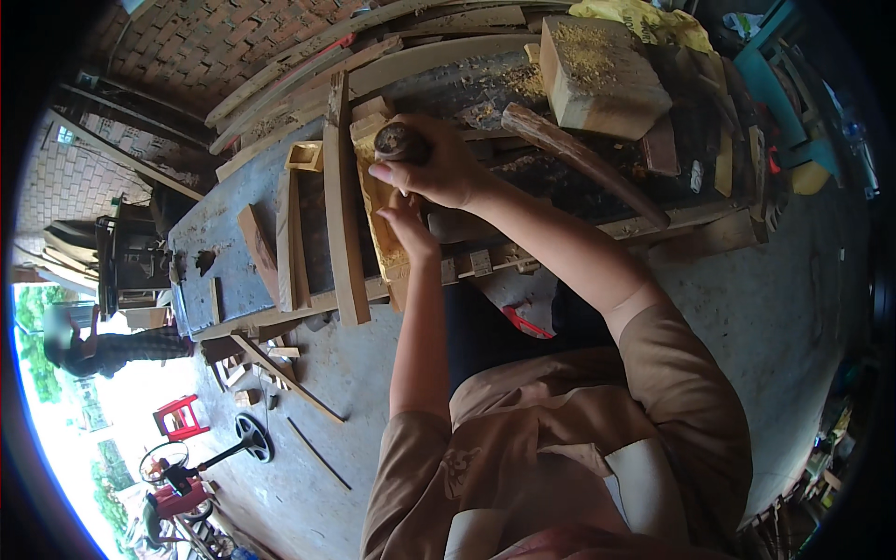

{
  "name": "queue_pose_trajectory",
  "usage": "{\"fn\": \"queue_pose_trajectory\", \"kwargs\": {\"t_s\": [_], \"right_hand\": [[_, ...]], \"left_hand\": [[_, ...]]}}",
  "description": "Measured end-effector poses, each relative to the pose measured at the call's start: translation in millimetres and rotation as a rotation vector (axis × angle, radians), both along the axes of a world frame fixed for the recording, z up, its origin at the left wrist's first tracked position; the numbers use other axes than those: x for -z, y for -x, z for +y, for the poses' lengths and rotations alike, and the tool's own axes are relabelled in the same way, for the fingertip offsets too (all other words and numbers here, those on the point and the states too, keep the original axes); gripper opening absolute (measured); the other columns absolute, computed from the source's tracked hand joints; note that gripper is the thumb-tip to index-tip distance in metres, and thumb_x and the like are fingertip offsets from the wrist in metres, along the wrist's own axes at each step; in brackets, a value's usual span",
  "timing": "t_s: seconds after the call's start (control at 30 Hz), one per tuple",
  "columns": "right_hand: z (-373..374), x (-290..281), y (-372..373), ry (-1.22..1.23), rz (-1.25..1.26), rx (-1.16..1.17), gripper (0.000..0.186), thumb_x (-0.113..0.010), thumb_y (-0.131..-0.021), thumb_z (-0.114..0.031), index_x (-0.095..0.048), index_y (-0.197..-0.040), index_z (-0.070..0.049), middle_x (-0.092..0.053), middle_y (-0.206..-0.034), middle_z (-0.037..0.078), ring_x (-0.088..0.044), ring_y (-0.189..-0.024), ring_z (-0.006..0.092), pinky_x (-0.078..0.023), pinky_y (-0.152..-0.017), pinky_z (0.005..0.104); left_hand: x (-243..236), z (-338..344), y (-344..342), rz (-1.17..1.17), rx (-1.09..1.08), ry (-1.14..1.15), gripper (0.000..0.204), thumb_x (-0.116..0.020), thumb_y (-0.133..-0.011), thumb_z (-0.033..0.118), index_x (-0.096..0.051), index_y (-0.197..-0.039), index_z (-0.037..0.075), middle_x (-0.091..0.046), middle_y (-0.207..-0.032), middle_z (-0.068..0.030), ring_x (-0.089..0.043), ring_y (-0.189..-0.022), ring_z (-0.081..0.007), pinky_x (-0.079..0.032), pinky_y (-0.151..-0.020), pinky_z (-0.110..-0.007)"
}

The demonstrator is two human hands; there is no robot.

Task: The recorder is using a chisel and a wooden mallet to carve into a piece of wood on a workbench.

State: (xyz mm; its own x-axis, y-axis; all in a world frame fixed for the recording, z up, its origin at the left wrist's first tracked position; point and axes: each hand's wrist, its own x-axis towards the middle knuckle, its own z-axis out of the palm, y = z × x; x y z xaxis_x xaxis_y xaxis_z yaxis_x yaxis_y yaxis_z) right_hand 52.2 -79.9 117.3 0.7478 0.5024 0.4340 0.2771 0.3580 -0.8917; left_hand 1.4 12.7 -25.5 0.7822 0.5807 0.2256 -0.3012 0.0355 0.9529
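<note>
My right hand (448, 166) is closed round a tool with a dark, round-ended wooden handle (401, 143); its working end is hidden below my fingers. Just under it, my left hand (411, 229) is closed with its thumb raised, apparently on the lower part of the same tool. Both hands are over a pale, hollowed wooden workpiece (371, 191) with yellowish shavings, lying across the bench. A long wooden beam (343, 215) lies beside it on the left. Right of my hands rests a rough, club-like wooden stick (583, 163).
On the bench (224, 271) are a large sawdust-covered wooden block (602, 79), a small wooden box (305, 156) and several boards. Offcuts (280, 353) and a red stool (180, 417) are on the floor at left. A person (112, 345) stands beyond the bench's left end.
</note>
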Motion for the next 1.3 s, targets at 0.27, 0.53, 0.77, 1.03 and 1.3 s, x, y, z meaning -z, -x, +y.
{"fn": "queue_pose_trajectory", "kwargs": {"t_s": [0.27, 0.53, 0.77, 1.03, 1.3], "right_hand": [[-2, -12, -11, 0.394, -0.382, 0.051, 0.039, -0.065, -0.078, -0.032, -0.053, -0.099, -0.001, -0.057, -0.088, 0.013, -0.055, -0.081, 0.0199, -0.043, -0.073, 0.0323], [-74, 13, -9, 0.635, -0.615, 0.091, 0.040, -0.060, -0.081, -0.027, -0.052, -0.114, -0.008, -0.054, -0.110, 0.011, -0.052, -0.103, 0.0233, -0.043, -0.089, 0.0341], [-188, 85, -38, 1.071, -0.472, 0.505, 0.040, -0.061, -0.079, -0.030, -0.054, -0.104, -0.001, -0.054, -0.103, 0.016, -0.053, -0.097, 0.0303, -0.043, -0.083, 0.0370], [-227, 137, -35, 1.494, -0.512, 0.696, 0.052, -0.065, -0.071, -0.042, -0.053, -0.095, 0.003, -0.055, -0.099, 0.018, -0.054, -0.094, 0.0310, -0.047, -0.074, 0.0402], [-216, 69, -51, 1.496, -0.748, 0.455, 0.054, -0.062, -0.076, -0.042, -0.047, -0.103, 0.003, -0.059, -0.090, 0.017, -0.058, -0.082, 0.0344, -0.047, -0.070, 0.0386]], "left_hand": [[-138, 9, 2, -0.403, 0.229, 0.062, 0.073, -0.033, -0.082, 0.065, -0.030, -0.129, 0.010, -0.045, -0.122, -0.0179, -0.040, -0.117, -0.0284, -0.026, -0.098, -0.043], [-144, -4, -6, -0.096, 0.014, -0.088, 0.016, -0.064, -0.078, 0.009, -0.050, -0.083, 0.003, -0.056, -0.066, -0.0056, -0.056, -0.057, -0.0132, -0.046, -0.056, -0.024], [-141, -7, -6, -0.209, -0.010, -0.052, 0.011, -0.060, -0.078, 0.004, -0.050, -0.080, 0.002, -0.054, -0.061, -0.0060, -0.052, -0.050, -0.0121, -0.042, -0.049, -0.024], [-142, -1, -4, -0.190, -0.033, -0.079, 0.012, -0.062, -0.076, 0.002, -0.050, -0.075, 0.002, -0.054, -0.059, -0.0044, -0.051, -0.050, -0.0098, -0.041, -0.048, -0.022], [-149, -7, -4, -0.136, 0.022, -0.070, 0.016, -0.067, -0.071, 0.000, -0.051, -0.071, 0.005, -0.055, -0.062, -0.0008, -0.052, -0.055, -0.0070, -0.042, -0.052, -0.020]]}}
